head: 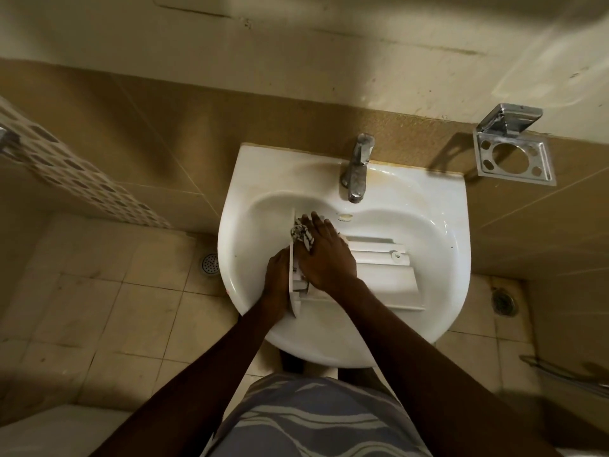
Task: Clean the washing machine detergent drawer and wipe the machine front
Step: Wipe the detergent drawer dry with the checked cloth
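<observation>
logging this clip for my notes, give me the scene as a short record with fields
place: white sink on a tiled wall
drawer: detergent drawer lying in the basin
left hand: grips the drawer's left end
right hand: fingers straight, pressing a patterned cloth into the drawer
tap: above the basin, no stream visible
wall: metal holder right of the sink

Left hand (278,275) round drawer (385,277) wall, right hand (326,258) flat, fingers (317,223) straight.
</observation>
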